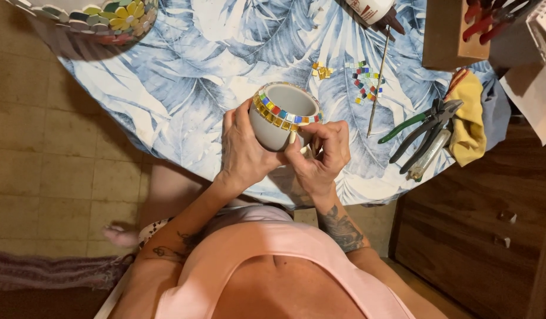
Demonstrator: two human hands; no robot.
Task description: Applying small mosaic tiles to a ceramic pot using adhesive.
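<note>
Between both hands, just above the near edge of the bench: a small grey pot, tilted, mouth up and away, rim ringed with coloured square tiles. Left hand wrapped around the pot's side and underside, gripping it. Right hand closed narrow, fingertips pinched against the wall just below the tile row, possibly on one tile; too small to tell. Beyond the right hand, loose tiles scattered on the leaf-print cloth, a thin stick beside them. Further right, green-handled nippers, a clear tube and a yellow rag.

Likely risks: a freshly set tile sliding crooked under too much fingertip pressure; the left thumb, close to the row, smearing or shifting neighbours; the pot slipping from a loosened grip towards the floor.
</note>
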